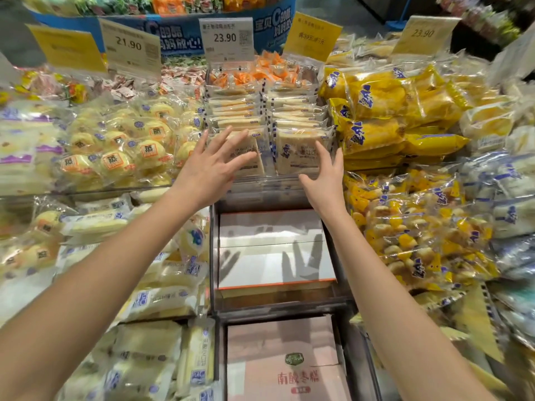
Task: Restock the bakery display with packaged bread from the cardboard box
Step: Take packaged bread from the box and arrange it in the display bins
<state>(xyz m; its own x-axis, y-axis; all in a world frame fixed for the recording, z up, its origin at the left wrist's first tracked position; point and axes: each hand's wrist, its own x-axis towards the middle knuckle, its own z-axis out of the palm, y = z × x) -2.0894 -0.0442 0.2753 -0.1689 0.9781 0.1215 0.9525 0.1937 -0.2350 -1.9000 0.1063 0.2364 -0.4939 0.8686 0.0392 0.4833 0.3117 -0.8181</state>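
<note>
- Bread packs (pixel 301 151) are standing in 2 rows; box (pixel 283 369) is sitting below.
- Left hand (pixel 211 162) and right hand (pixel 324 178) are hovering there, fingers wide, holding nothing.
- Pushing hard could be tipping packs over.

We list one tiered display (pixel 278 311). Sliced bread packs (pixel 301 151) stand in two rows at centre, round bun packs (pixel 115 151) left, yellow packs (pixel 385 117) right, price signs (pixel 225 36) behind, cardboard box (pixel 283 363) below.
</note>
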